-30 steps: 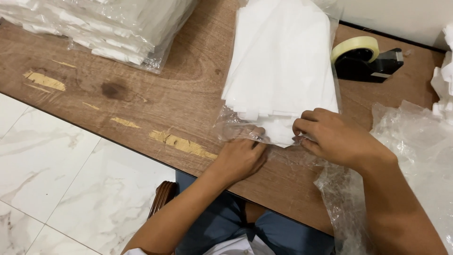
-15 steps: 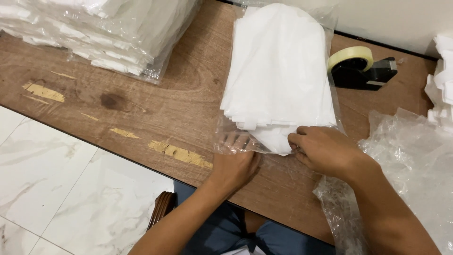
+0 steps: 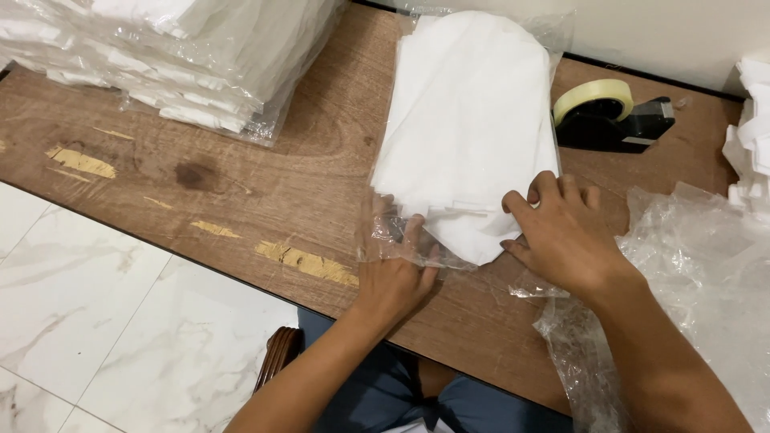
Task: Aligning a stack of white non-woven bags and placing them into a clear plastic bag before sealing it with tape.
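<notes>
tape dispenser (image 3: 613,120) | bagged white stacks (image 3: 160,56) | crumpled plastic, perhaps bags (image 3: 706,273)

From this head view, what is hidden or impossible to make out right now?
- White folded cloth: its near end is covered by the right hand.
- Clear bag: whether its mouth is open, glare and the left hand hide.
- White stack: cut off by the right edge.
- Bagged pile: cut off by the top edge.

left hand (image 3: 395,269) flat, right hand (image 3: 561,232) spread
</notes>
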